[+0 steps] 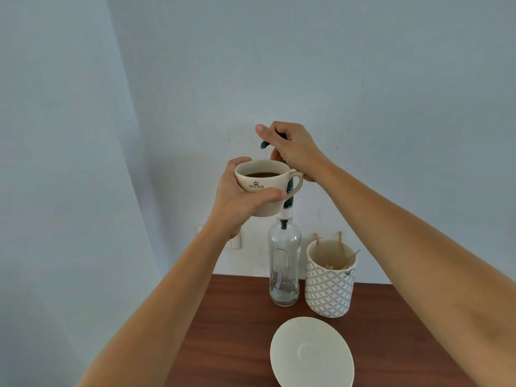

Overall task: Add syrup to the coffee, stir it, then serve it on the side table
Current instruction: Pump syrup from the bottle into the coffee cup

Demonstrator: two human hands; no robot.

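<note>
My left hand [242, 197] grips a cream coffee cup [264, 184] with dark coffee in it, held in the air just under the dark green pump spout [263, 144]. The pump sits on a tall clear glass syrup bottle [284, 262] that stands on the wooden table [237, 331]. Only a little liquid shows at the bottle's bottom. My right hand [290, 148] is closed over the pump head, thumb stretched along the spout. The cup hides part of the pump's stem.
A patterned grey-and-white ceramic jar [330, 286] with several wooden stirrers stands right of the bottle. An empty cream saucer [312, 354] lies near the table's front. A pale wall is right behind the table, with a white socket [235, 241] on it.
</note>
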